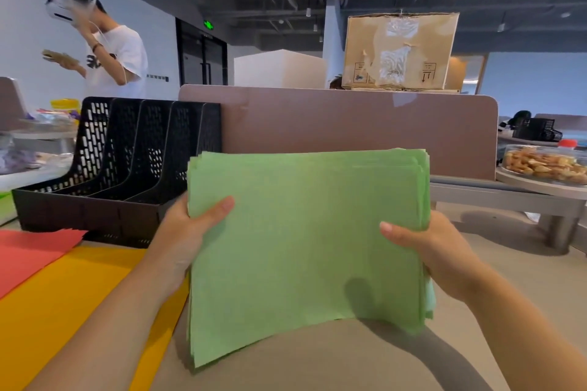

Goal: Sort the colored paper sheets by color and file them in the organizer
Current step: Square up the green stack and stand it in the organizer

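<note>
Holding floppy green paper stack [305, 232] | left hand [190, 227], right hand [436, 247]: grip pinching side edges | perforated black organizer [95, 203] behind-left

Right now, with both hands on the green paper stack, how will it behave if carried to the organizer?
Probably floppy: the green paper stack droops at its unheld near corner. Sheets may slip apart: edges look fanned by the left hand and right hand.

The left forearm [120, 305] and right forearm [514, 327] are bare along all that shows, slim and smooth. The left hand [187, 225] and right hand [438, 247] are bare as well. Of the fingers [219, 206], only the thumbs show plainly — each with a short, rounded nail, trimmed close and faintly glossy.
</note>
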